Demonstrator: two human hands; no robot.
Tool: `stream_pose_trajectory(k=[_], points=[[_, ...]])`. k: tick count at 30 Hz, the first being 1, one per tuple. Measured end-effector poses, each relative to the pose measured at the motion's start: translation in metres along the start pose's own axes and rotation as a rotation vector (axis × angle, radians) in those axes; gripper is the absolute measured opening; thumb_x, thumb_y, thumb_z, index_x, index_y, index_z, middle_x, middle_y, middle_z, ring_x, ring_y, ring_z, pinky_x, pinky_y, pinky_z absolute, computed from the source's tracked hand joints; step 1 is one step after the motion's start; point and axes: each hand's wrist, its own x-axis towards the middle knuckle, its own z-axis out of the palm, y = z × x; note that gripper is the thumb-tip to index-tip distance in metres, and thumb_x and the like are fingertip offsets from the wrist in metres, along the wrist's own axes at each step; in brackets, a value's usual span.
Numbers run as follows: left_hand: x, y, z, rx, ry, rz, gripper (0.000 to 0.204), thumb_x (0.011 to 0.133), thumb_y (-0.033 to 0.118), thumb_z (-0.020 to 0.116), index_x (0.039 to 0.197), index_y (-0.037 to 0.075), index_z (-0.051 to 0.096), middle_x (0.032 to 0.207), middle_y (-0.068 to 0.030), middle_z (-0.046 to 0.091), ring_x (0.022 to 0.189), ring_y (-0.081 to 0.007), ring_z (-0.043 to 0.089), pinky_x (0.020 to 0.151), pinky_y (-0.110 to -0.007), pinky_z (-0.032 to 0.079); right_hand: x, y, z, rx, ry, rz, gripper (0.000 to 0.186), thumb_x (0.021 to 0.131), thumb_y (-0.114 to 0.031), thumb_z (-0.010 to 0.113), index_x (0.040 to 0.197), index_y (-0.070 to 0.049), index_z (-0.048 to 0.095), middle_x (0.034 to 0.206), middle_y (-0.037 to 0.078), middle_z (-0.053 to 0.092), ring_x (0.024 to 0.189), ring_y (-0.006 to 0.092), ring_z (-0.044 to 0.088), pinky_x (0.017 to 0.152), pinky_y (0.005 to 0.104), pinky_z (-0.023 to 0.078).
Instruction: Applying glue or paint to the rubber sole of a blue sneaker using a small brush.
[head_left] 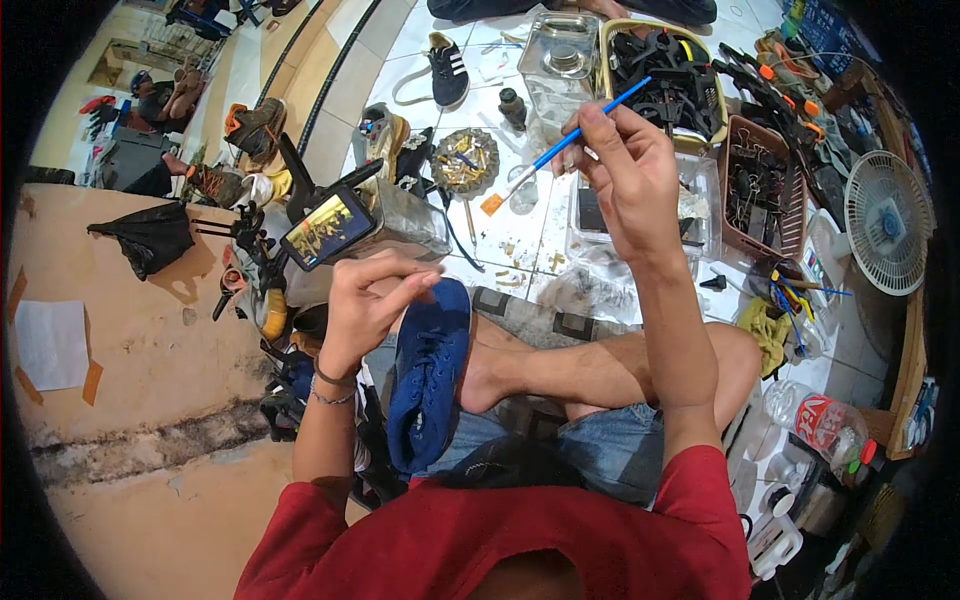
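My right hand [636, 180], raised on the right, grips a thin paintbrush [570, 135] with a blue handle. Its flat orange-brown bristles point down to the left. My left hand [375, 300] is closed in a pinch, thumb against fingertips; whatever it may hold is too small to make out. Just below that hand, a dark blue lace-up sneaker [425, 390] rests against my crossed legs, toe pointing away from me. The left fingers are close to its toe; I cannot tell whether they touch.
A phone [328, 228] showing a video stands left of centre. Beyond lie a round ashtray [466, 162], a black striped sneaker [447, 68] and a dark bottle [512, 106]. Baskets of black clamps [660, 70] and clips [764, 185], a fan [885, 222] and a plastic bottle [815, 420] line the right.
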Motion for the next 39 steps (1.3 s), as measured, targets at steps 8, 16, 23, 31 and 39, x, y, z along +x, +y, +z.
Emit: stream_pose_trajectory(k=[8, 16, 23, 31, 39], points=[[-0.123, -0.158, 0.011, 0.084, 0.416, -0.434, 0.041, 0.108, 0.023, 0.042, 0.074, 0.000, 0.045, 0.065, 0.0006, 0.045, 0.062, -0.0079, 0.038, 0.056, -0.027, 0.033, 0.011, 0.025, -0.007, -0.008, -0.078, 0.009, 0.027, 0.101, -0.025, 0.061, 0.102, 0.002, 0.064, 0.088, 0.008, 0.068, 0.078, 0.0138, 0.067, 0.071, 0.0270, 0.053], [-0.117, -0.199, 0.051, -0.103, 0.629, -0.483, 0.027, 0.109, 0.021, 0.036, 0.092, 0.003, 0.047, 0.083, -0.0062, 0.052, 0.073, -0.0130, 0.045, 0.067, -0.027, 0.038, 0.037, 0.109, -0.060, -0.664, 0.073, 0.071, 0.020, 0.100, -0.016, 0.060, 0.101, 0.003, 0.065, 0.085, 0.010, 0.071, 0.073, 0.0145, 0.065, 0.065, 0.0271, 0.049], [-0.118, -0.211, 0.046, -0.150, 0.665, -0.516, 0.024, 0.107, 0.020, 0.037, 0.092, 0.004, 0.046, 0.084, -0.0063, 0.048, 0.070, -0.0119, 0.041, 0.065, -0.025, 0.035, 0.048, 0.183, -0.085, -1.408, -0.171, -0.083, 0.017, 0.090, -0.015, 0.072, 0.087, 0.000, 0.065, 0.071, 0.009, 0.062, 0.061, 0.0231, 0.058, 0.056, 0.0340, 0.046], [-0.121, -0.221, 0.046, 0.028, 0.645, -0.492, 0.027, 0.104, 0.021, 0.040, 0.085, 0.002, 0.046, 0.076, -0.0057, 0.046, 0.065, -0.0118, 0.039, 0.060, -0.026, 0.031, 0.044, 0.204, -0.093, -1.640, -0.274, -0.133, 0.024, 0.081, -0.023, 0.077, 0.081, -0.004, 0.061, 0.080, 0.005, 0.060, 0.077, 0.0250, 0.058, 0.067, 0.0375, 0.046], [-0.122, -0.220, 0.047, -0.025, 0.657, -0.528, 0.026, 0.103, 0.020, 0.040, 0.084, 0.002, 0.045, 0.076, -0.0061, 0.045, 0.065, -0.0131, 0.039, 0.061, -0.026, 0.032, 0.041, 0.199, -0.090, -1.709, -0.315, -0.090, 0.023, 0.083, -0.027, 0.074, 0.085, -0.007, 0.064, 0.081, 0.002, 0.061, 0.082, 0.0209, 0.058, 0.070, 0.0362, 0.044]])
